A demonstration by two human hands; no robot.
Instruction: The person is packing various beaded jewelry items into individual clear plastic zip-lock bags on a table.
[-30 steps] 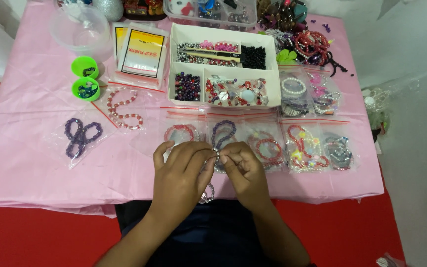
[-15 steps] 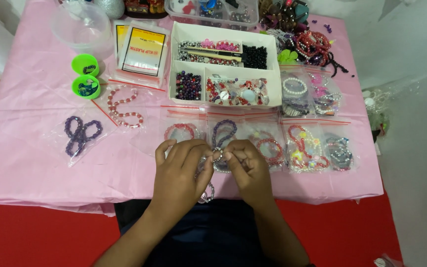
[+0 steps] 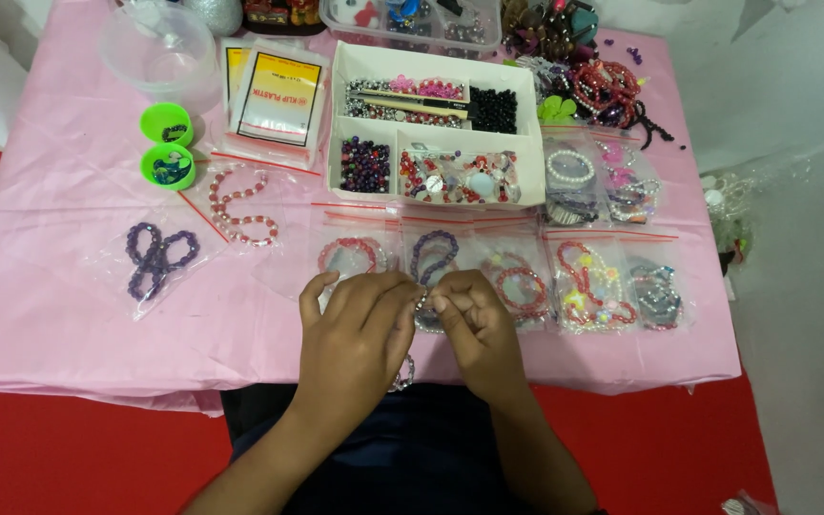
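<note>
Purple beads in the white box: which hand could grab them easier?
Probably the left hand. The purple beads sit in the white box's left compartment, straight above it; the right hand would have to cross over.

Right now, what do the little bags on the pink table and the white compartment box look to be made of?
The small clear bags look like thin glossy plastic film: see-through, crinkled, with red seal strips. The white compartment box seems matte card or foam board, though that is uncertain. The pink table cover looks like thin plastic sheeting, creased and faintly shiny.
</note>
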